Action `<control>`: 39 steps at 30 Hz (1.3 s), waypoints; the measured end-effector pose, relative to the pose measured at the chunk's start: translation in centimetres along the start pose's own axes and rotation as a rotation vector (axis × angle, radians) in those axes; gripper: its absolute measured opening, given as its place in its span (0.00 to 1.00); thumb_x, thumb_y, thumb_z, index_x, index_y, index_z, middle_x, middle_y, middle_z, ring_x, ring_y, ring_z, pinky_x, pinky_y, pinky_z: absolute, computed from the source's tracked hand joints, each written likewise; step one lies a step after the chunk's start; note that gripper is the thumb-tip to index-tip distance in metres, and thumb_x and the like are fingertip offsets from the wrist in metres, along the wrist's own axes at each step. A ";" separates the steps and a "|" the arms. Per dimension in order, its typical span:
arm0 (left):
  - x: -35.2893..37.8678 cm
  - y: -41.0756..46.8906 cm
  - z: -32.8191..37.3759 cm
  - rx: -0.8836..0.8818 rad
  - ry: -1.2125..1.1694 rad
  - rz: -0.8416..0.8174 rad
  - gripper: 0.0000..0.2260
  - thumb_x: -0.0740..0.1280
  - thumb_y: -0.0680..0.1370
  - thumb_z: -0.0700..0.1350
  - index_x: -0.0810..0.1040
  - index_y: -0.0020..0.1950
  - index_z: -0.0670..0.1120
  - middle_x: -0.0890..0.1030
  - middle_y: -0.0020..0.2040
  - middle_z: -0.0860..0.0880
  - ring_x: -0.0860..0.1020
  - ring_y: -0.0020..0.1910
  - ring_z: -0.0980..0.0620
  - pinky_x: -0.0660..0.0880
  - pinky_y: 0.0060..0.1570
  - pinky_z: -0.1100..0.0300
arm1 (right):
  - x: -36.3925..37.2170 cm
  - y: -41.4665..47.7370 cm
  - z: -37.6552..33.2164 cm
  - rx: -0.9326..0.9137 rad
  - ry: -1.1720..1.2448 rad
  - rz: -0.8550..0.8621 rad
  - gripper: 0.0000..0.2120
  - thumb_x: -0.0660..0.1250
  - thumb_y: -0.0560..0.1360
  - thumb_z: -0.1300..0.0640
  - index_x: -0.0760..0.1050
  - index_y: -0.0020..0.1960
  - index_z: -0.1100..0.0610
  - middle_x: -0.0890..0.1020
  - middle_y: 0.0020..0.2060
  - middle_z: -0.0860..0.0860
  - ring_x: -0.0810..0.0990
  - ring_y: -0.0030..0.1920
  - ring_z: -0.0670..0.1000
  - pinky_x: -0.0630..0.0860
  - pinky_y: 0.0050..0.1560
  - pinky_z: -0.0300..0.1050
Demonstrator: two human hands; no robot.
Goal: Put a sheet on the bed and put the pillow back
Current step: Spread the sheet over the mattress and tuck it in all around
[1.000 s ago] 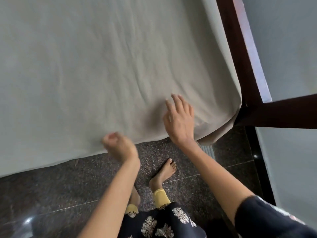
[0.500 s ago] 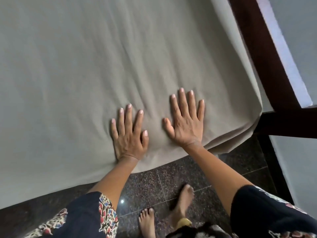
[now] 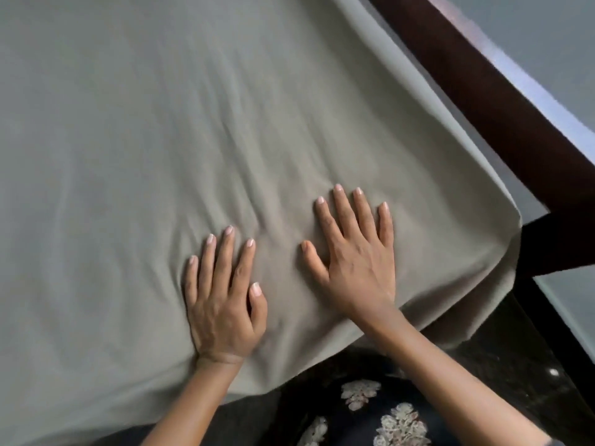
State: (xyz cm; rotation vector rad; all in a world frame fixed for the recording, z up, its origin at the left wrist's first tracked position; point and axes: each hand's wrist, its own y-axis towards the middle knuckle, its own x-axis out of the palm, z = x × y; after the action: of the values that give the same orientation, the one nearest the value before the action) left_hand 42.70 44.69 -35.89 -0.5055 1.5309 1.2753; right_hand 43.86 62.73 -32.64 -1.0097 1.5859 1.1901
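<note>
Presses the left hand palm down on the grey-green sheet, near its front edge; lays the right hand just beside, closer to the corner, not touching the left; holds each grip spread, fingers straight and flat, pinching nothing; wears a dark flowered garment; with the sheet over the bed, wrinkled around the hands, hanging over the near edge above the dark floor, its corner beside the dark wooden rail.

The single head-worn camera looks steeply down from close above the near edge of the bed, tilted, facing its far corner
</note>
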 end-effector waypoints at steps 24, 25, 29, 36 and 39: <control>-3.7 -2.4 2.5 0.014 -0.637 0.442 0.13 0.57 0.75 0.35 0.82 0.46 0.39 0.83 0.45 0.46 0.80 0.48 0.54 0.73 0.52 0.62 | 3.4 -7.0 4.8 -0.002 0.324 0.575 0.20 0.57 0.76 0.45 0.73 0.65 0.48 0.72 0.69 0.49 0.63 0.72 0.53 0.53 0.71 0.52; -4.2 -3.9 3.6 0.019 -0.691 0.500 0.13 0.56 0.75 0.35 0.80 0.44 0.40 0.82 0.42 0.48 0.79 0.44 0.55 0.73 0.48 0.63 | 5.2 -9.1 6.1 0.084 0.366 0.527 0.25 0.54 0.77 0.42 0.63 0.73 0.45 0.62 0.75 0.49 0.54 0.75 0.53 0.48 0.73 0.53; -1.4 -10.2 5.1 -0.326 -1.041 0.462 0.13 0.54 0.73 0.35 0.76 0.38 0.46 0.81 0.34 0.54 0.80 0.34 0.56 0.76 0.42 0.58 | 13.3 -16.8 11.2 0.304 0.307 -0.228 0.40 0.49 0.72 0.33 0.25 0.71 0.40 0.23 0.68 0.46 0.32 0.74 0.52 0.52 0.72 0.64; 4.1 -17.1 1.0 -1.097 -1.285 -0.005 0.10 0.55 0.80 0.33 0.75 0.49 0.41 0.80 0.54 0.38 0.80 0.46 0.48 0.72 0.46 0.61 | 13.2 -18.8 12.6 0.437 0.195 -0.111 0.44 0.69 0.71 0.55 0.44 0.77 0.46 0.41 0.77 0.49 0.61 0.69 0.63 0.66 0.64 0.60; 3.1 -16.6 0.8 -1.315 -1.364 0.155 0.09 0.54 0.81 0.36 0.74 0.51 0.41 0.79 0.54 0.41 0.79 0.44 0.49 0.73 0.43 0.60 | 13.2 -18.7 10.7 0.754 0.558 0.236 0.26 0.68 0.70 0.65 0.66 0.67 0.64 0.63 0.68 0.66 0.68 0.62 0.68 0.67 0.61 0.56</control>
State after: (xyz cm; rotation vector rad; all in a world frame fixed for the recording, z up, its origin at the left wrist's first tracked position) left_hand 55.43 40.48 -46.20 -0.1453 -0.5184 1.9787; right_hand 59.72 67.94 -51.58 -0.6748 2.3854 0.3536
